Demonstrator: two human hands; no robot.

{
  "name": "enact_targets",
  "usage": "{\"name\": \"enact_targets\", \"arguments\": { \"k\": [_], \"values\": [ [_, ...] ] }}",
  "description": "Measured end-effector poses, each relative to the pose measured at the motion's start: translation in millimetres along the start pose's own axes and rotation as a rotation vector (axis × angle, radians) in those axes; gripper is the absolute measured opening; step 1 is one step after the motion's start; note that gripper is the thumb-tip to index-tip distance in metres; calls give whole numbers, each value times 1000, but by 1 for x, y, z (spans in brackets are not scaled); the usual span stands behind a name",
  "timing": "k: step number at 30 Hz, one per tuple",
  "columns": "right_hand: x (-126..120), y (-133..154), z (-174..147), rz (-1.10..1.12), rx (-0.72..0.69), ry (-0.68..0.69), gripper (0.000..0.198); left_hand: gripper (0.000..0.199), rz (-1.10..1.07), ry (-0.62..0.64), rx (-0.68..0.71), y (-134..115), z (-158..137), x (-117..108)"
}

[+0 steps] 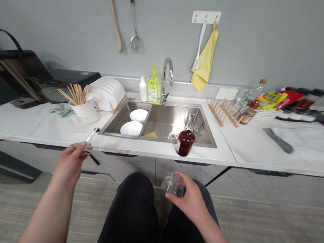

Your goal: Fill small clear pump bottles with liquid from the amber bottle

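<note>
Head view: pinching a white stick point(90, 139) in the left hand point(73, 158) near the bench point(13, 124), probably leaving its dark tip point(97, 130) free. Gripping a clear container point(171, 183) in the right hand point(192, 198), likely for steadiness. Facing a red bottle point(185, 143) at the sink's point(165, 116) edge, seemingly within reach.

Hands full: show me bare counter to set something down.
Bare: right counter, between the sink and the dark flat item; narrow strip before the sink, left of the red bottle. Crowded: around the chopstick pot and white basket.
</note>
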State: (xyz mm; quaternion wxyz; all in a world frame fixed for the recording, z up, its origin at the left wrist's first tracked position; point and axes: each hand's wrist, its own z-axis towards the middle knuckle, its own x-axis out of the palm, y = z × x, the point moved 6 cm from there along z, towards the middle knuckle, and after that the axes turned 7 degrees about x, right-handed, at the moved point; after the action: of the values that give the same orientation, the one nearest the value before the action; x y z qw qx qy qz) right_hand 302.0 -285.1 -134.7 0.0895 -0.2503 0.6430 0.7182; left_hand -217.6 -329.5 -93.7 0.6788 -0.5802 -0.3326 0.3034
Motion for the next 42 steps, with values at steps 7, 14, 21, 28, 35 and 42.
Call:
{"name": "enact_targets", "arguments": {
  "k": [7, 14, 21, 28, 35, 42],
  "values": [
    [-2, -4, 2, 7, -5, -17, 73, 50, 943, -173, 141, 13, 101, -29],
    [-5, -10, -6, 12, 20, -20, 75, 61, 1132, -83, 136, 31, 123, -11],
    [-1, -10, -8, 48, 4, -28, 73, 60, 1153, -81, 199, 19, 113, -1],
    [1, -8, -6, 185, 1, -15, 72, 48, 899, -190, 475, 6, 13, 11],
    [24, 17, -3, 385, -24, 109, 83, 60, 98, 820, 275, 33, -187, 138],
    [21, 28, -20, 559, -32, 169, 82, 87, -107, 1088, 116, 21, -251, 169]
  ]
}}
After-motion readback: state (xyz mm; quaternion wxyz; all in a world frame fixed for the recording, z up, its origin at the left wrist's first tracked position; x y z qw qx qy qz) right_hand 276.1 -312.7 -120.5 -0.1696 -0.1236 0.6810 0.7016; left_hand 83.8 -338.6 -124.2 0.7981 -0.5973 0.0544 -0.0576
